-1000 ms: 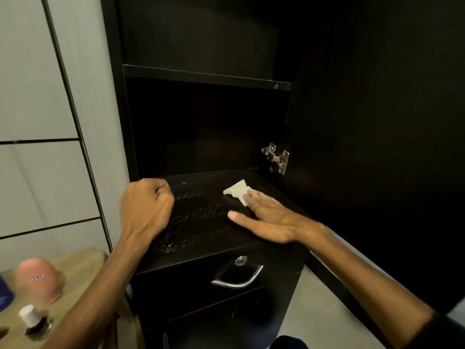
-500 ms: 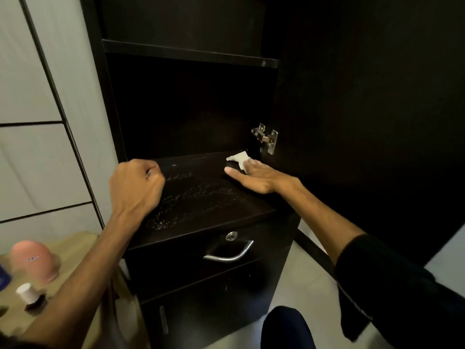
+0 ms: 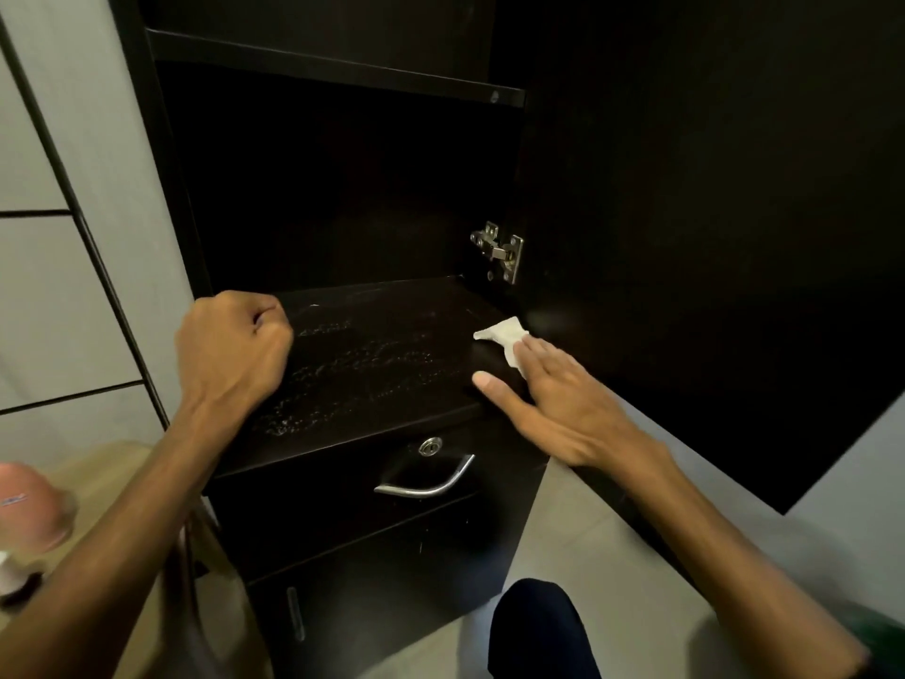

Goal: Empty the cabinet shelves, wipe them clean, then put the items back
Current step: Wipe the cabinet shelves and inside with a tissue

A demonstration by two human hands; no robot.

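Observation:
A dark cabinet stands open with a bare lower shelf (image 3: pixel 372 355) streaked with wet or dusty marks. My right hand (image 3: pixel 553 394) lies flat with straight fingers on a small white cloth (image 3: pixel 504 335) at the shelf's right front corner, pressing it down. My left hand (image 3: pixel 230 350) is a closed fist holding nothing, resting at the shelf's left front edge. Above, a second dark shelf (image 3: pixel 338 71) looks bare.
The cabinet door (image 3: pixel 710 213) hangs open on the right, with a metal hinge (image 3: pixel 499 252). Under the shelf is a drawer with a curved handle (image 3: pixel 426 482) and lock. At lower left a beige table (image 3: pixel 112 482) carries a pink rounded object (image 3: pixel 29 507). A knee (image 3: pixel 538 629) shows below.
My right hand with the cloth has slid from the shelf's back right forward to its right front corner. The left fist has stayed at the left edge.

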